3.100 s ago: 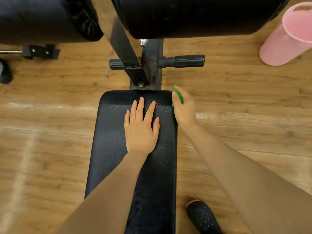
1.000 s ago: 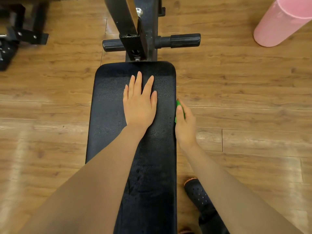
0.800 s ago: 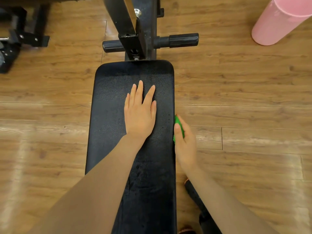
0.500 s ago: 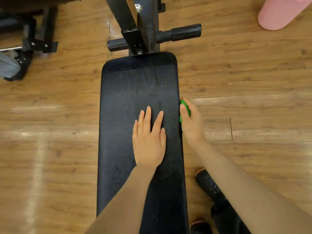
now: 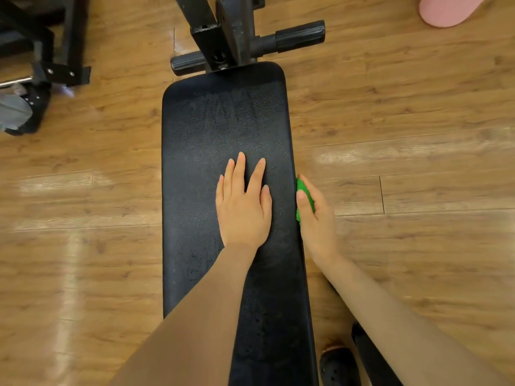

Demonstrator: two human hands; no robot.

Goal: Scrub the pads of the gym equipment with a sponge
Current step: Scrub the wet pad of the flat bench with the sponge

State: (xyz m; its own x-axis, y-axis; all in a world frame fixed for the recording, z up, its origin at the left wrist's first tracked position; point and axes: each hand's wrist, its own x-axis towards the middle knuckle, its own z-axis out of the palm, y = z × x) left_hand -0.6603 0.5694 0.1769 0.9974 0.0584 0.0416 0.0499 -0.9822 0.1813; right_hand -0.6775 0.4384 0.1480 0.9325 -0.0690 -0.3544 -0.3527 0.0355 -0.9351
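I see right grip (image 5: 315,218) pinching green sponge (image 5: 303,197) against bench pad (image 5: 200,129) right edge. Left grip (image 5: 242,207) spread flat on pad top, just left of sponge.

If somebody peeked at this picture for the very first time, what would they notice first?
Probably the long black bench pad running up the middle of the wooden floor, with the left hand lying flat on top of it. Next, the bright green sponge that the right hand grips against the pad's right edge. A pink roller peeks in at the top right corner.
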